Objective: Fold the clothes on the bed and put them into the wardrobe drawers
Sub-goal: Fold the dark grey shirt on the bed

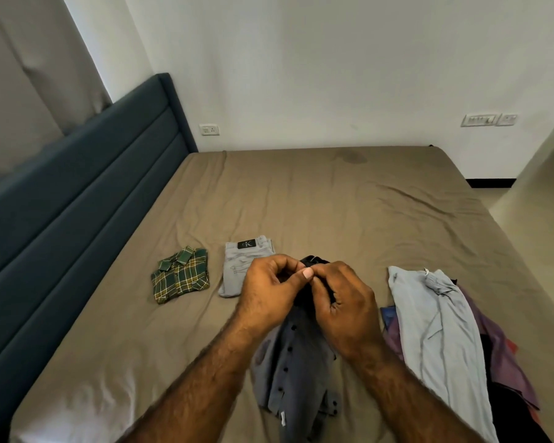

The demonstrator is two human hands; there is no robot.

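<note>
**Buttoning the grey shirt at the collar before folding**

Both hands meet at the top of a dark grey button-up shirt (296,362) that lies lengthwise on the bed (301,203), collar end away from the person. The left hand (269,294) has its fingers curled in and its thumb extended toward the right hand, pinching the fabric near the neck. The right hand (343,302) is curled likewise, its fingertips closed on the opposite edge of the same opening. The exact point of contact is hidden between the fingers, so whether a button is half through its hole cannot be told.

Below the hands, the shirt's placket runs down toward the person with a row of dark buttons visible; the hem lies rumpled near the lower edge of the view.

This reads as the preparation stage of folding this one garment: closing or straightening the collar so the front lies flat. The next move likely calls for smoothing the body, then folding sleeves and sides inward.

To the left, a green plaid shirt (180,274) and light grey jeans (237,266) sit already folded, side by side. To the right, light blue trousers (438,334) lie stretched over a heap of purple and dark clothes (499,353), still unfolded. No wardrobe or drawer is in view, so the putting-away has yet to come.
</note>
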